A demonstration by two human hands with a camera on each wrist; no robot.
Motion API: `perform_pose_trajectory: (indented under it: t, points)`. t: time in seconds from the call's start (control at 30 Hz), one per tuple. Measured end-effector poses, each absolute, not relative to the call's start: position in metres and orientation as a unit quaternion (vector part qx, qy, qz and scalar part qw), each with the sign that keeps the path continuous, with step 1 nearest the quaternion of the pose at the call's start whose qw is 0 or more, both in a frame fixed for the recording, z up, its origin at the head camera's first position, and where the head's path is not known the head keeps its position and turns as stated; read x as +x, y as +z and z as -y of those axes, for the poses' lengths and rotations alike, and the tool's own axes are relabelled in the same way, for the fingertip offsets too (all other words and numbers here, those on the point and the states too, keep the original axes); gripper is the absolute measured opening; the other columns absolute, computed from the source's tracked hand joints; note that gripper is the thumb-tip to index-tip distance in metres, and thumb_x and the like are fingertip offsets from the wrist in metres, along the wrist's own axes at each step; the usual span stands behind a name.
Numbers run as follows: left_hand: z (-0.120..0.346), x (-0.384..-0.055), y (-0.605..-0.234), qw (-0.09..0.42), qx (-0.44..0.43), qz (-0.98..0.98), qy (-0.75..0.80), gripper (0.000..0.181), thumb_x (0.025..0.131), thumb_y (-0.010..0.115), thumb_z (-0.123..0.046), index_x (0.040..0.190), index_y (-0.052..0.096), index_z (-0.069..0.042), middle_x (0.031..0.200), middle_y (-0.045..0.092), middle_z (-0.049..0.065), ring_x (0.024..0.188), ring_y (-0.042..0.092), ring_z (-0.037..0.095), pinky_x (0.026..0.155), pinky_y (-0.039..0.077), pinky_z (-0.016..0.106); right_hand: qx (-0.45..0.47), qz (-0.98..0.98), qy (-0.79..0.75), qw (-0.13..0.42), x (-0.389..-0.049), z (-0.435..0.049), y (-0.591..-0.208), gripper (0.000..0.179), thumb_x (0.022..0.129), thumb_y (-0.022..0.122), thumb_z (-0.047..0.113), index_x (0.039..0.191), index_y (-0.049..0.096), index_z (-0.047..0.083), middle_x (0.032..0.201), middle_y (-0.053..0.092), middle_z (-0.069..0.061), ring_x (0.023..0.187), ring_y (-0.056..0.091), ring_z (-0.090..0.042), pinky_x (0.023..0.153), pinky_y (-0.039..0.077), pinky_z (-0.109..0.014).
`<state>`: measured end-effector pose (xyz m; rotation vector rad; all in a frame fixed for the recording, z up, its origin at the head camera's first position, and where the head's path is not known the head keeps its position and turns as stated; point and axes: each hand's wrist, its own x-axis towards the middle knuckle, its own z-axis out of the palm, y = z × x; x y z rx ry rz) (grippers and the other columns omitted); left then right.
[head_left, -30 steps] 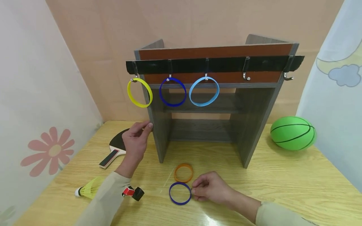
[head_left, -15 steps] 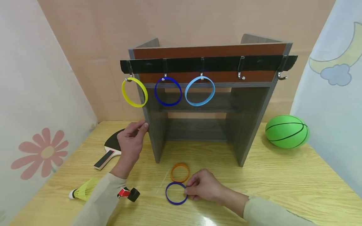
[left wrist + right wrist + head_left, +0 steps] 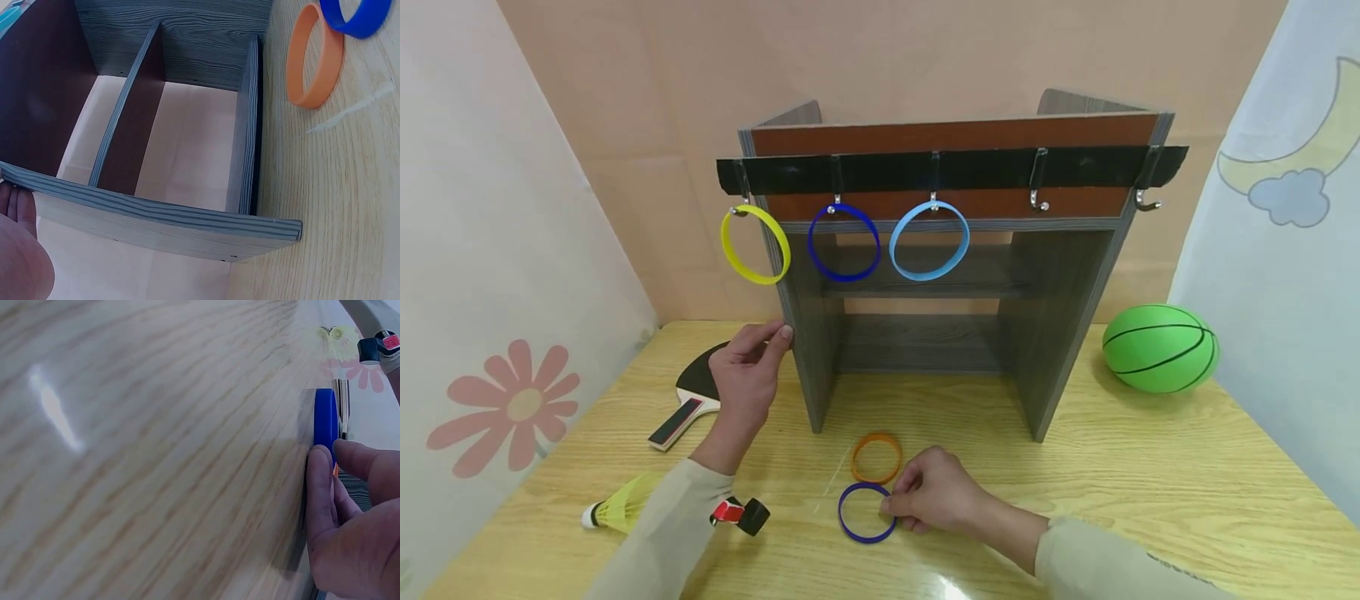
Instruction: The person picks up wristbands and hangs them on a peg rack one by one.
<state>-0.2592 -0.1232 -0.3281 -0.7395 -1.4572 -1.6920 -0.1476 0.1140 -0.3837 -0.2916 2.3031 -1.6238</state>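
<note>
Pickup, seemingly: your right hand (image 3: 940, 492) pinches the near blue wristband (image 3: 324, 415), left hand (image 3: 747, 375) grips shelf unit (image 3: 951, 271); lift likely next.

Your head view is bright, with glare on the table (image 3: 953, 587) at bottom; your right-wrist view is dimmer and softly blurred.

Light (image 3: 953, 590) glints on the wooden table (image 3: 1150, 467) between a flower-printed left wall (image 3: 490, 208) and moon-printed right wall (image 3: 1262, 275), a beige wall (image 3: 925, 50) behind
</note>
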Motion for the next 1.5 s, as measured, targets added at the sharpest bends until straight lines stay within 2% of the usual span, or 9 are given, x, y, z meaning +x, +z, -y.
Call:
perform_pose_trajectory:
  t: [0.17, 0.43, 0.73, 0.97, 1.5]
  points:
    - [0.124, -0.259, -0.328, 0.382, -0.290, 0.568, -0.669, 0.010, 0.083, 0.066, 0.010, 0.091, 0.066, 0.016, 0.075, 0.065, 0.002, 0.057, 0.056, 0.009, 0.054, 0.044, 0.017, -0.102, -0.806, -0.562, 0.154, -0.148, -0.113, -0.383, 0.015, 0.075, 0.078, 0.005, 0.071, 0.064, 0.000, 0.062, 0.064, -0.009, 0.052, 0.063, -0.019, 0.049, 0.054, -0.032]
    - [0.123, -0.259, -0.328, 0.381, -0.293, 0.567, -0.669, 0.011, 0.083, 0.066, 0.011, 0.091, 0.066, 0.017, 0.076, 0.065, 0.002, 0.062, 0.060, 0.010, 0.058, 0.048, 0.018, -0.099, -0.806, -0.563, 0.155, -0.148, -0.113, -0.382, 0.013, 0.074, 0.076, 0.002, 0.071, 0.064, 0.000, 0.062, 0.063, -0.009, 0.052, 0.063, -0.019, 0.049, 0.054, -0.032]
    - [0.123, -0.259, -0.329, 0.381, -0.285, 0.570, -0.670, 0.010, 0.083, 0.066, 0.011, 0.091, 0.066, 0.016, 0.076, 0.065, 0.002, 0.053, 0.049, 0.011, 0.051, 0.041, 0.017, -0.092, -0.797, -0.576, 0.157, -0.146, -0.116, -0.384, 0.011, 0.071, 0.074, -0.002, 0.073, 0.063, -0.001, 0.062, 0.062, -0.010, 0.054, 0.063, -0.019, 0.051, 0.055, -0.034]
    - [0.123, -0.260, -0.328, 0.382, -0.287, 0.567, -0.670, 0.010, 0.083, 0.067, 0.010, 0.091, 0.066, 0.017, 0.075, 0.065, 0.002, 0.058, 0.056, 0.009, 0.055, 0.045, 0.017, -0.101, -0.778, -0.600, 0.157, -0.145, -0.123, -0.387, 0.009, 0.074, 0.072, -0.003, 0.077, 0.064, -0.002, 0.064, 0.061, -0.009, 0.056, 0.063, -0.019, 0.053, 0.055, -0.035]
    - [0.121, -0.257, -0.326, 0.386, -0.283, 0.566, -0.672, 0.011, 0.082, 0.065, 0.015, 0.092, 0.066, 0.017, 0.076, 0.065, 0.002, 0.060, 0.058, 0.010, 0.057, 0.047, 0.018, -0.124, -0.736, -0.641, 0.178, -0.135, -0.153, -0.385, 0.007, 0.077, 0.069, -0.006, 0.080, 0.063, -0.007, 0.071, 0.062, -0.013, 0.061, 0.064, -0.023, 0.058, 0.056, -0.037]
